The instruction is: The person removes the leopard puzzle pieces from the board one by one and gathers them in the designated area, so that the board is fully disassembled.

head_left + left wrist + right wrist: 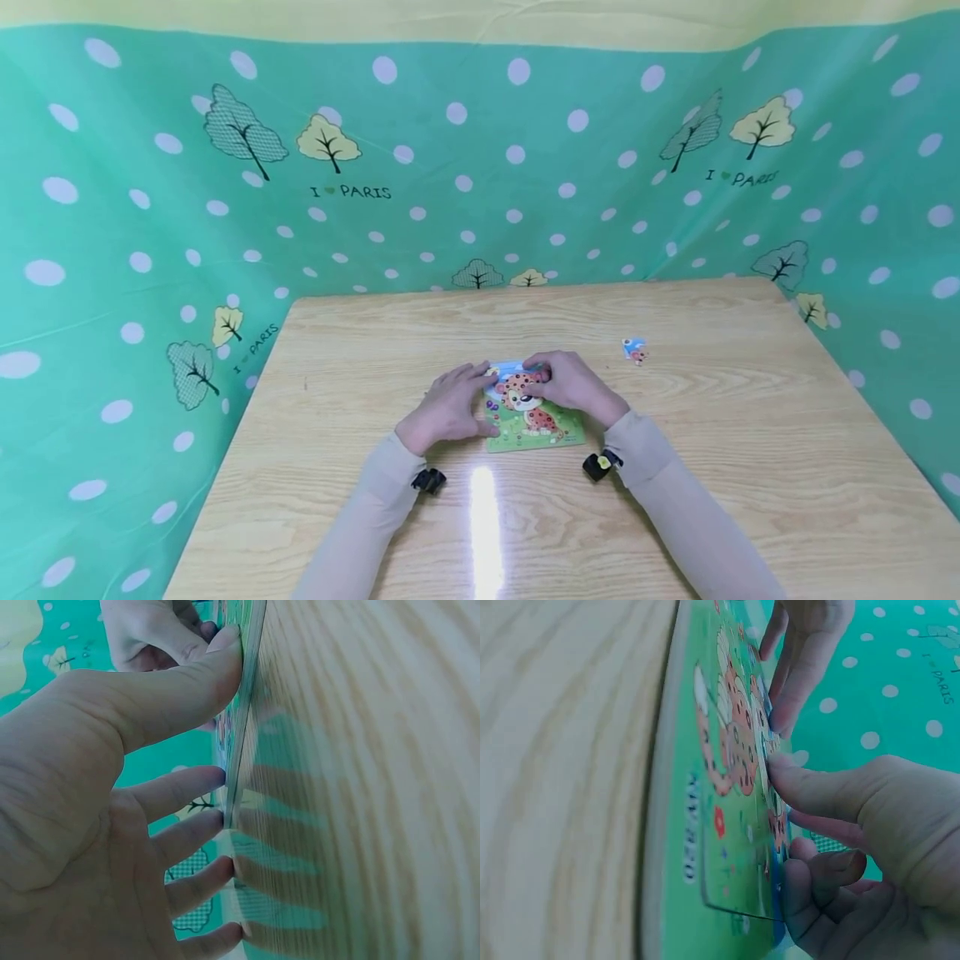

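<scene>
A jigsaw puzzle board point(536, 440) with a spotted leopard cub on green grass lies on the table. My left hand point(450, 408) spans its left side, fingers straight and spread. In the left wrist view, the left thumb point(217, 675) rests along the board's near edge and the fingertips touch the far side and tabletop. At the upper right of the picture, my right hand point(573, 383) holds a puzzle piece point(544, 376) against the board between thumb and curled forefinger; the fingers partly hide it. The right thumb point(795, 780) presses on the picture's surface.
Loose puzzle pieces point(634, 350), blue and spotted, lie on the wooden table point(360, 350) to the right beyond the board. A green dotted cloth point(480, 150) hangs behind and along the sides of the table. Bright glare shows on the near tabletop.
</scene>
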`<state>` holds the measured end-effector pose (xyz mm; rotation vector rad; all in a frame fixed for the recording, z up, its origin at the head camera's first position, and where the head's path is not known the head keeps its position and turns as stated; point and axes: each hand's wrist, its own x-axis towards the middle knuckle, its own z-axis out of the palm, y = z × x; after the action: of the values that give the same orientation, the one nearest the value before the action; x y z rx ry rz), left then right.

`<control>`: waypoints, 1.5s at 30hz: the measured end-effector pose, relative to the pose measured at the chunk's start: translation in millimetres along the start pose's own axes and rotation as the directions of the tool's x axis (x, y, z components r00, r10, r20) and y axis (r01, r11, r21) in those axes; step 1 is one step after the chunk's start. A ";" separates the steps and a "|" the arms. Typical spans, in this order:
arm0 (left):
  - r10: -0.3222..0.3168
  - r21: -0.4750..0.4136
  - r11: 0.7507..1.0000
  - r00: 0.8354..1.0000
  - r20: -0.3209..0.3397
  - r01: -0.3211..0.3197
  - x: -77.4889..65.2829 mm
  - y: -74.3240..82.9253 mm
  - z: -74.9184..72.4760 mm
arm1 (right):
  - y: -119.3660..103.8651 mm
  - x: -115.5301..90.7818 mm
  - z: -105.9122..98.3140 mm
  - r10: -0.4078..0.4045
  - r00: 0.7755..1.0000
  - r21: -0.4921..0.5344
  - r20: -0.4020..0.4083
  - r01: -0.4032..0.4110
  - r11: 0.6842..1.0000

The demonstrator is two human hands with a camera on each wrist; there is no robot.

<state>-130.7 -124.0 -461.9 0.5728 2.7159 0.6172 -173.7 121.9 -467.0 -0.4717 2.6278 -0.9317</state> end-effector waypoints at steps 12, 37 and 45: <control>0.015 0.004 1.000 1.000 0.006 -0.015 1.5 2.4 1.3 | -14.9 -1.7 -11.3 0.043 0.995 -0.069 0.088 -0.037 0.997; 0.000 0.016 1.000 1.000 0.023 0.000 1.5 0.7 -0.8 | -9.6 -6.0 -4.7 0.043 0.993 0.062 0.107 -0.050 0.997; 0.000 -0.001 1.000 1.000 0.017 0.000 0.7 -0.1 -1.1 | -14.3 1.7 -8.1 0.045 0.987 0.012 0.152 -0.047 0.999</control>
<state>-131.7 -124.1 -461.2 0.5756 2.6992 0.6105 -175.5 115.2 -452.0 -0.4573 2.4822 -0.8652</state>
